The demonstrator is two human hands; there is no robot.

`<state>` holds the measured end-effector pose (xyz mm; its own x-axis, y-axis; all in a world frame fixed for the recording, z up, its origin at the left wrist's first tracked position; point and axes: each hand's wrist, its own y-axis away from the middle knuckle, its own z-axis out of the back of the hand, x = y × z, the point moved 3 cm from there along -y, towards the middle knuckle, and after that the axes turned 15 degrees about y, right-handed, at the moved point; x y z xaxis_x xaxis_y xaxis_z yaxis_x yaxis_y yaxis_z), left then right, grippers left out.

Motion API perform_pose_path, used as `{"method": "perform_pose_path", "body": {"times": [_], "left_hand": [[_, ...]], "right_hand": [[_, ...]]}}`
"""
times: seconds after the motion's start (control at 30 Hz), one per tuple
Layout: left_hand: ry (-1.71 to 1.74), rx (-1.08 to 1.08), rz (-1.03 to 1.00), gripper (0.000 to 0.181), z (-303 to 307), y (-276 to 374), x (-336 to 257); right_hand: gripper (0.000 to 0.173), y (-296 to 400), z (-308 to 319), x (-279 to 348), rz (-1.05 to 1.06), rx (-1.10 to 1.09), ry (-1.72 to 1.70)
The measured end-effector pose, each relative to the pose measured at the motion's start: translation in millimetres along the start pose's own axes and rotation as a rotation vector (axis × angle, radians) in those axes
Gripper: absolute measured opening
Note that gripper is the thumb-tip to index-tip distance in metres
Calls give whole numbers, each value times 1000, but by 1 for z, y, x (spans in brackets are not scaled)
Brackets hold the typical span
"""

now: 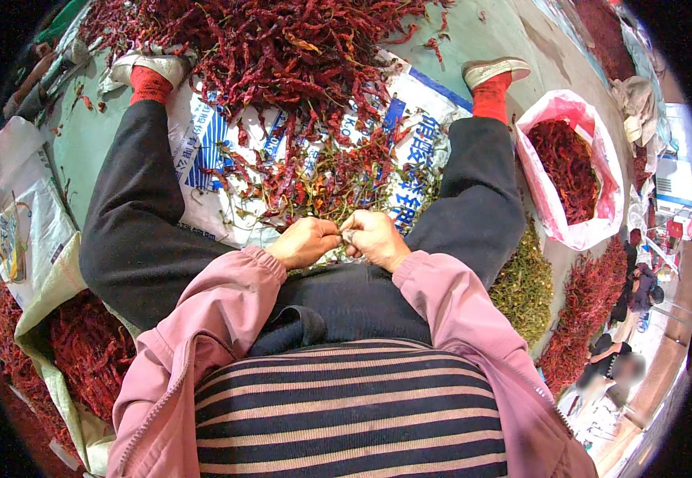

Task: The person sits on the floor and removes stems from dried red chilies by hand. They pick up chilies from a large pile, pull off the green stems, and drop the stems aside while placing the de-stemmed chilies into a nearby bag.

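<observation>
Between my spread legs lies a woven plastic sack [244, 227] laid flat, blue and white with printed writing. A big heap of dried red chillies [298, 54] covers its far part. Closer in, scattered chilli stems and small pieces [316, 191] reach almost to my hands. My left hand [308, 242] and my right hand [375, 238] meet at the fingertips above the sack's near edge. Something small and dark, perhaps a chilli stem, is pinched between them; the fingers hide most of it, and which hand grips it is unclear.
At right stands an open pink and white sack [606, 179] of red chillies, beside a pile of greenish stems [525, 287] and more chillies [585, 316]. An open pale green sack [53, 370] holds chillies at left. Other people [641, 287] are at the far right.
</observation>
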<state>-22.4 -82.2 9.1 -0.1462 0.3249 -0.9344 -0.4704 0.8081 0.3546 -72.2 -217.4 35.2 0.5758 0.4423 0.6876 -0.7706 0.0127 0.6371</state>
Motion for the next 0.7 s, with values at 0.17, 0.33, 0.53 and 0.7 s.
{"method": "perform_pose_path", "body": {"times": [0.17, 0.33, 0.53, 0.7], "left_hand": [[194, 115, 36, 18, 4, -10, 10], [421, 157, -65, 20, 6, -4, -12], [477, -48, 9, 16, 15, -19, 10], [445, -237, 24, 12, 22, -25, 23]], "right_hand": [[12, -23, 4, -7, 403, -358, 781], [14, -33, 56, -54, 41, -363, 1045], [26, -83, 100, -47, -32, -529, 753], [26, -117, 100, -53, -61, -551, 649]]}}
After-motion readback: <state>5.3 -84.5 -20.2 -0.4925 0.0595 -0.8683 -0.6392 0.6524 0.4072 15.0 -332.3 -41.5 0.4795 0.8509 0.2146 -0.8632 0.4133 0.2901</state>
